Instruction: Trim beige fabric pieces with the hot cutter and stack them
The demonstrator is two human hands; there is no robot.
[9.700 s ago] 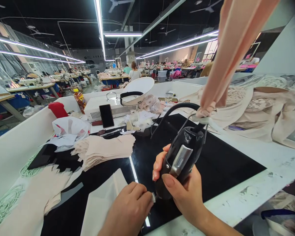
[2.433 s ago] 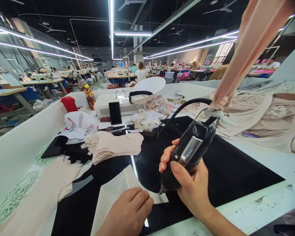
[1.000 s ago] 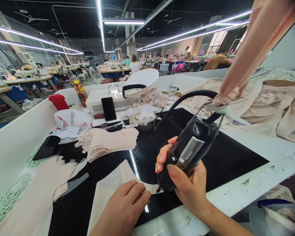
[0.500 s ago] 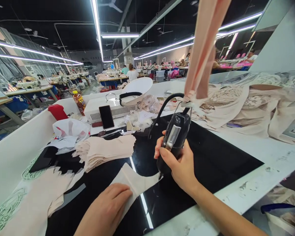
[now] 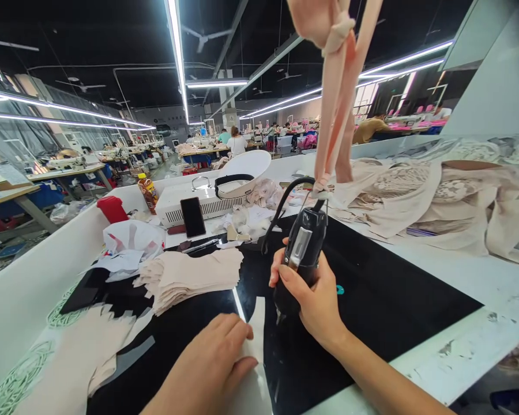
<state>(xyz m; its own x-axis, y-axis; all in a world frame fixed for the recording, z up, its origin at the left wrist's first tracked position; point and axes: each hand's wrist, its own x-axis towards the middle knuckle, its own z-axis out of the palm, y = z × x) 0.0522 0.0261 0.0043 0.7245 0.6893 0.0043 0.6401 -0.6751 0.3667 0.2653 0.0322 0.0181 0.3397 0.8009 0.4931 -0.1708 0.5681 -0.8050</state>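
Note:
My right hand [image 5: 315, 294] is wrapped round a black corded hand tool [image 5: 305, 239] with a silver lever on its side. Its narrow tip points down, just above the black glossy board [image 5: 372, 305] and right of a pale fabric piece [image 5: 256, 325]. My left hand [image 5: 211, 360] grips that piece near the board's front, thumb and fingers bent at its edge and hiding part of it. From above, knotted pink fabric strips [image 5: 335, 109] hang down to the tool's top. A stack of beige cut fabric pieces [image 5: 194, 271] lies beyond my left hand.
More beige pieces [image 5: 75, 346] and green cord [image 5: 21, 369] lie at the left. Along the back are a phone [image 5: 192, 217], a white visor [image 5: 246, 170], a drink bottle [image 5: 147, 192] and a plastic bag [image 5: 132, 239]. Heaped fabric [image 5: 415, 196] covers the right back.
The fabric piece has turned and moved away from the tool's tip, towards me. My left hand has shifted right, its thumb now showing. The tool stays in my right hand; the view has tilted.

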